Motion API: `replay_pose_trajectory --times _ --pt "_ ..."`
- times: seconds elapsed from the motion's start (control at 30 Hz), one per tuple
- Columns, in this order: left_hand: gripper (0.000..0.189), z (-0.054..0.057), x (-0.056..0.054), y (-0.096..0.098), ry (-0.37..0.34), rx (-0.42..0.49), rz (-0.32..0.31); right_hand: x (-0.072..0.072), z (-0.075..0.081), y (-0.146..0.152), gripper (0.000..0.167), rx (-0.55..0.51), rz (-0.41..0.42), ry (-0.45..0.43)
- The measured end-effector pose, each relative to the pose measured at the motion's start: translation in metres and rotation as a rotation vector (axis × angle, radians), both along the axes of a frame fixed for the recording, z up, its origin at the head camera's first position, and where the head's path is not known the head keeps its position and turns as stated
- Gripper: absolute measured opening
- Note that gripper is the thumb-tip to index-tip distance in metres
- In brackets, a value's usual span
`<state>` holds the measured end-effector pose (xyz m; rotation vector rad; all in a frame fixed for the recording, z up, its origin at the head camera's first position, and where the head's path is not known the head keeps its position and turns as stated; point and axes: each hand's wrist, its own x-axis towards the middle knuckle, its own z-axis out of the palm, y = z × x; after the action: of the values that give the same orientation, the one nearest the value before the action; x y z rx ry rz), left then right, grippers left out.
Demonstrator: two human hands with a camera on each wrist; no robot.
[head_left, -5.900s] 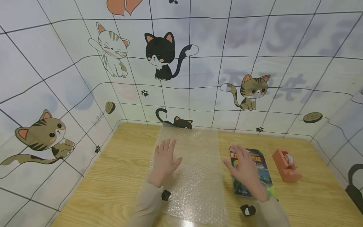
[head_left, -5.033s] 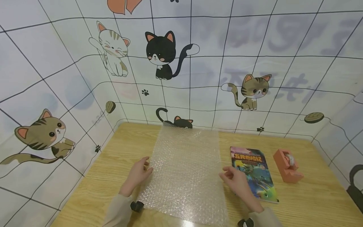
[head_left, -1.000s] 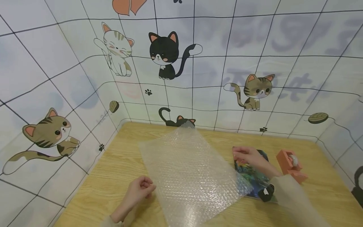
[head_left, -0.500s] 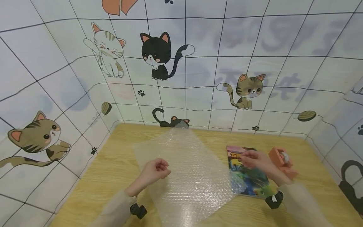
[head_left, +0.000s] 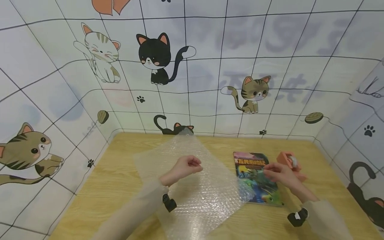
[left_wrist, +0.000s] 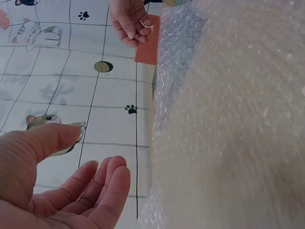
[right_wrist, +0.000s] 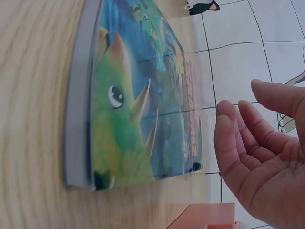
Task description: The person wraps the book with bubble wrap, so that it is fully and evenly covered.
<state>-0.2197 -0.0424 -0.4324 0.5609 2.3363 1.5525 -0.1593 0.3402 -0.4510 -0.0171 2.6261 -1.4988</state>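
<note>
A clear sheet of bubble wrap (head_left: pixel 207 186) lies diagonally on the table, its right corner overlapping a book (head_left: pixel 250 176). The book has a colourful cover with a green horned dinosaur. Over the middle of the sheet is my left hand (head_left: pixel 184 170), fingers loosely curled and holding nothing; the left wrist view shows a gap between thumb and fingers. My right hand (head_left: pixel 279 175) hovers by the book's right edge, likewise relaxed, with nothing in its fingers in the right wrist view. Behind it sits an orange tape dispenser (head_left: pixel 286 158) with a roll of clear tape.
The wooden table (head_left: pixel 111 186) backs onto a white curtain-like wall (head_left: pixel 207 76) with cat drawings and grid lines. Each wrist wears a small black camera. The sheet's far corner reaches the table's back edge.
The bubble wrap has turned from lying straight to lying diagonally, one corner now over the book. My left hand has moved right over the sheet. My right hand has shifted toward the book's right edge.
</note>
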Motion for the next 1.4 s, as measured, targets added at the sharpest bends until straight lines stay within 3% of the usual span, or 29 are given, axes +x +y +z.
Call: replay_pose_trajectory --times 0.23,0.43,0.67,0.83,0.9,0.97,1.13,1.3,1.4 --pt "0.029 0.001 -0.012 0.041 -0.059 -0.011 -0.072 0.013 -0.003 0.006 0.038 0.048 -0.074 -0.022" --pt "0.031 -0.001 -0.02 0.074 -0.117 0.036 -0.079 0.021 -0.008 0.009 0.039 0.11 -0.144 0.028" --pt "0.034 -0.011 -0.033 0.114 -0.132 -0.008 -0.034 0.026 -0.015 0.014 0.036 0.122 -0.169 0.08" --pt "0.034 -0.016 -0.036 0.137 -0.105 -0.059 0.009 0.03 -0.021 0.017 0.043 0.134 -0.201 0.02" --pt "0.026 -0.019 -0.036 0.145 -0.092 -0.07 0.032 0.032 -0.023 0.017 0.047 0.144 -0.207 -0.004" --pt "0.017 -0.021 -0.036 0.15 -0.079 -0.095 0.044 0.033 -0.025 0.016 0.048 0.149 -0.207 -0.022" --pt "0.044 -0.026 -0.036 0.162 -0.069 -0.145 0.064 0.032 -0.028 0.014 0.051 0.155 -0.214 -0.019" --pt "0.013 -0.028 -0.034 0.17 -0.084 -0.125 0.102 0.03 -0.028 0.01 0.052 0.164 -0.23 -0.018" --pt "0.023 -0.029 -0.033 0.173 -0.102 -0.132 0.112 0.03 -0.028 0.008 0.051 0.175 -0.238 -0.026"
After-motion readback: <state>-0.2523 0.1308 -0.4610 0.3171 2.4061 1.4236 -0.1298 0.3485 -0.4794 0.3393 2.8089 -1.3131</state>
